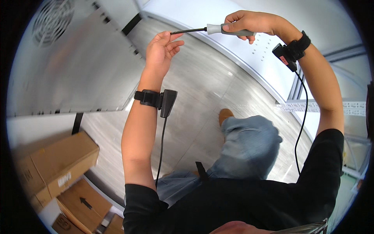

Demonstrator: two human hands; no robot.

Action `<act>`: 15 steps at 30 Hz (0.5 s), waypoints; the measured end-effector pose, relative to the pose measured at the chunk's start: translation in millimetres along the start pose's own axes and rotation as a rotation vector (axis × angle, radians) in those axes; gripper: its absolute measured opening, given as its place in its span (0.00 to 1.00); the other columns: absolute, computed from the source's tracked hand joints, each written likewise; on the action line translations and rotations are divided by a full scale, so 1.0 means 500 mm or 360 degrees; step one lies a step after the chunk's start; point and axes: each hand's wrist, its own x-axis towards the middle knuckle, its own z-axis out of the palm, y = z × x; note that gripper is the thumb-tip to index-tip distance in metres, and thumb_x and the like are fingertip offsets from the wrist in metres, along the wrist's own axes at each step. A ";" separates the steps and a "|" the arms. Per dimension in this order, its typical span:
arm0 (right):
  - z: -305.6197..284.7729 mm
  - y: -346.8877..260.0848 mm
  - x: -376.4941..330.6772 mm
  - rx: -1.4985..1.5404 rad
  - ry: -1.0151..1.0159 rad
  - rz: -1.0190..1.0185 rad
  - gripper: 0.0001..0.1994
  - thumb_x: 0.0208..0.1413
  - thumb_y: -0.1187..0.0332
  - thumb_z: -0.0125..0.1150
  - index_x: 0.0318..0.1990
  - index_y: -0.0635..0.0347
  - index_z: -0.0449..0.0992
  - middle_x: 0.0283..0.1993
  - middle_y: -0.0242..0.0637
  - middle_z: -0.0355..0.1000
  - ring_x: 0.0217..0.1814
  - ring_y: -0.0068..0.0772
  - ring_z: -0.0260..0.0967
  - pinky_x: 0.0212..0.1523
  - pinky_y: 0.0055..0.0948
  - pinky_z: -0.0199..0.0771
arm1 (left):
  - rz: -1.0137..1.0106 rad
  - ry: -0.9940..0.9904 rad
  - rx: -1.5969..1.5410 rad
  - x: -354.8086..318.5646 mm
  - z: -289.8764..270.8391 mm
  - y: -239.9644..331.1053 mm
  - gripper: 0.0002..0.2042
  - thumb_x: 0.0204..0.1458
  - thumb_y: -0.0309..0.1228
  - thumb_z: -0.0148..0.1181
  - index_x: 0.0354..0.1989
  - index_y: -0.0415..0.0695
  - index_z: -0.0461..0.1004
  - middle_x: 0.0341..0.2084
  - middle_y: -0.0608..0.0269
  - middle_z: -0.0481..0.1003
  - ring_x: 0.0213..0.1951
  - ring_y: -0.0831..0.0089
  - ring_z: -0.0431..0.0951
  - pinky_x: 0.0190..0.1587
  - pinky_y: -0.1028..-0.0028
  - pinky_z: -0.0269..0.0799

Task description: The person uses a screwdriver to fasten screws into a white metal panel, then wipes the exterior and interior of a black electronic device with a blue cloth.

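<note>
A screwdriver (pixel 213 29) with a grey handle and a thin dark shaft is held out level at the top of the head view. My right hand (pixel 251 22) is wrapped round the rear of its handle, thumb lying along it. At the other end, the thumb and forefinger of my left hand (pixel 159 52) pinch the shaft near the tip, while the other fingers curl loosely. The very tip is hidden by the left fingers.
At the upper left stands a large grey metal panel (pixel 74 70) with a round vent. Cardboard boxes (pixel 68 156) are stacked at the lower left. A white perforated panel (pixel 249 58) borders the grey floor (pixel 194 85) on the right. Cables hang from devices strapped to both my wrists.
</note>
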 end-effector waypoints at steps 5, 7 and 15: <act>0.046 0.297 -0.040 0.0590 0.0063 0.0074 0.20 0.59 0.47 0.52 0.31 0.56 0.72 0.15 0.26 0.64 0.15 0.17 0.61 0.16 0.16 0.62 | -0.0179 -0.0082 0.0488 0.101 0.143 -0.125 0.07 0.62 0.34 0.51 0.41 0.44 0.68 0.41 0.53 0.77 0.36 0.69 0.77 0.40 0.73 0.72; 0.093 0.422 -0.092 0.0903 0.0177 0.0175 0.20 0.59 0.47 0.53 0.28 0.56 0.72 0.15 0.26 0.63 0.14 0.18 0.60 0.16 0.18 0.62 | -0.0144 -0.0125 0.0754 0.134 0.193 -0.204 0.06 0.60 0.33 0.55 0.38 0.44 0.72 0.37 0.58 0.79 0.35 0.74 0.77 0.37 0.75 0.71; 0.363 0.736 -0.167 0.2094 0.0689 0.0475 0.15 0.62 0.54 0.51 0.36 0.57 0.70 0.18 0.28 0.65 0.18 0.21 0.62 0.20 0.20 0.62 | 0.0091 -0.0285 0.1565 0.233 0.330 -0.559 0.05 0.51 0.28 0.64 0.33 0.40 0.79 0.27 0.65 0.79 0.30 0.78 0.76 0.34 0.77 0.72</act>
